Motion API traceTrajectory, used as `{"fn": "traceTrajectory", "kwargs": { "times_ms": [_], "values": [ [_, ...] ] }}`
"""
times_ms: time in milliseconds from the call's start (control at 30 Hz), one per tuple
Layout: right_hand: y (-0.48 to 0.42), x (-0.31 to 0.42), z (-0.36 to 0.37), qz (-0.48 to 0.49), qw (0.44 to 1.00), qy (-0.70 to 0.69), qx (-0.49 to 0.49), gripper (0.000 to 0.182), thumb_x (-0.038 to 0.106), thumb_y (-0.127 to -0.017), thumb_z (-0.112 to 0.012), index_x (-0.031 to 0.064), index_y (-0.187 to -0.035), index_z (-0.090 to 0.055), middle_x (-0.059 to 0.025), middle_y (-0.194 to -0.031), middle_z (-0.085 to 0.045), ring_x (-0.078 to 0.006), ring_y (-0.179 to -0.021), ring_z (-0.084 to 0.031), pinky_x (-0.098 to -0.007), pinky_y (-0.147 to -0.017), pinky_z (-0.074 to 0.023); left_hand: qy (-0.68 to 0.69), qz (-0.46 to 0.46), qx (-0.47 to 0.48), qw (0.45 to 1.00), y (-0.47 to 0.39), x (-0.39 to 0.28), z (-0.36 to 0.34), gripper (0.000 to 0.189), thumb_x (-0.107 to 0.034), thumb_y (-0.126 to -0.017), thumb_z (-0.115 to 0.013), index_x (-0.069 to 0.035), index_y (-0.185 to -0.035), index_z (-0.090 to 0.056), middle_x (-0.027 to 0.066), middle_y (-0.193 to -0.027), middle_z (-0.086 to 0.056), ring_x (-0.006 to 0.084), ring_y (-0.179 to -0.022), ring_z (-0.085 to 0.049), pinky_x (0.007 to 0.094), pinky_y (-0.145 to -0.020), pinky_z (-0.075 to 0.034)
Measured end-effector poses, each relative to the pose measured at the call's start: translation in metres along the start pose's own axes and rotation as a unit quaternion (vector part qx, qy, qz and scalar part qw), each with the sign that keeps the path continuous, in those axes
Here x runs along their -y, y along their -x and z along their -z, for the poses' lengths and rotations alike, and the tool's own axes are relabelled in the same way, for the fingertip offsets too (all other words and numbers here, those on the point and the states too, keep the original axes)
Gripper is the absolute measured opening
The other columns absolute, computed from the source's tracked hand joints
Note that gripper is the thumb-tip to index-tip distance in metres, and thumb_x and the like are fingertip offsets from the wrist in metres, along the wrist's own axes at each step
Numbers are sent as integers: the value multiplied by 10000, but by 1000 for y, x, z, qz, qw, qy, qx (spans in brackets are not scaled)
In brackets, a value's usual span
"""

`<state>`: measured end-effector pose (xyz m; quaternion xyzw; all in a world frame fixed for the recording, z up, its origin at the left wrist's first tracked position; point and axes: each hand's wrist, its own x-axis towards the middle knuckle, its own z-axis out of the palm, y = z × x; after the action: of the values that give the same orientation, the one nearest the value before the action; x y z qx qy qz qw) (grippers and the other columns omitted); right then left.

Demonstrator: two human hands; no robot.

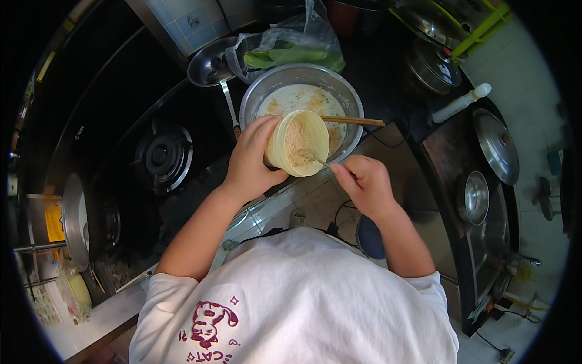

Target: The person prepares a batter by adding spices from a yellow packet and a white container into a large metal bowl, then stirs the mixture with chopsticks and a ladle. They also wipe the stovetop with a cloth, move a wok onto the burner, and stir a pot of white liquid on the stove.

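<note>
My left hand (pixel 248 159) grips a pale yellow plastic tub (pixel 278 148), tilted so that its mouth faces me. Tan granular powder (pixel 298 139) lies inside. In my right hand (pixel 366 182) is the handle of a small metal spoon (pixel 322 162), its bowl dipped in the powder. Just beyond the tub stands a large stainless steel basin (pixel 252 98) holding a whitish batter (pixel 291 95) with green flecks. Patches of tan powder sit on the batter's surface. A pair of wooden chopsticks (pixel 359 120) rests in the basin and juts over its right rim.
Left of the basin are a long-handled pan (pixel 209 63) and a gas burner (pixel 161 154). A clear plastic bag with green leaves (pixel 291 58) lies behind. On the right are a lidded pot (pixel 434 68), a white bottle (pixel 461 104), a pot lid (pixel 495 145) and a metal bowl (pixel 475 198).
</note>
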<state>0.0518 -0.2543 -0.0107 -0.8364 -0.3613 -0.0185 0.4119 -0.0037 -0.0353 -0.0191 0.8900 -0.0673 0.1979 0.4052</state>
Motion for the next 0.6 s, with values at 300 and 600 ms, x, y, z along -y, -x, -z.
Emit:
{"fn": "traceTrajectory", "kwargs": {
  "times_ms": [300,600],
  "values": [
    [-20,-3,-29,-361,778,-510,63,358,278,-850,-539,99,-568,-410,19,-498,-401,-69,-410,-323,-232,-404,-319,-81,10,-29,996,3,10,5,742,-51,-496,-717,-56,-1175,-417,120,-1165,-441,308,-1083,-433,371,-916,-368],
    [-98,-51,-46,-177,966,-148,-119,299,259,-829,-564,-15,-707,-561,-86,-572,-533,-159,-530,-464,-287,-520,-386,-100,93,-174,975,20,35,33,780,-53,-527,-752,-65,-1211,-377,131,-1186,-411,296,-1085,-443,362,-893,-399]
  ]
}}
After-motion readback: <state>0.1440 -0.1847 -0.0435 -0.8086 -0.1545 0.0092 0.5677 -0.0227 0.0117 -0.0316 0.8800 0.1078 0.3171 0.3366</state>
